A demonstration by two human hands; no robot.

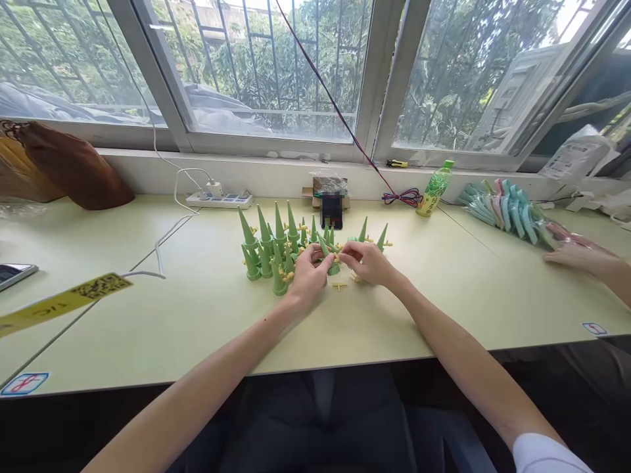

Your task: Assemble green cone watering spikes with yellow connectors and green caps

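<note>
My left hand (308, 274) grips a green plastic cone (327, 253) that is tilted above the pale green table (207, 315). Beside it, my right hand (367, 261) pinches a small yellow part against the cone's side. Several more green cones (269, 249) stand upright in a cluster just left of and behind my hands, some with yellow pieces fitted. A loose yellow cross-shaped piece (340, 286) lies on the table between my wrists. More cones (372, 235) stand behind my right hand.
A white power strip (219, 198) with its cable, a dark phone (332, 210) on a stand and a green bottle (434, 189) sit near the window. A stack of teal and pink packets (507, 210) lies at right, where another person's hand (576, 256) rests. A brown bag (73, 167) sits at left.
</note>
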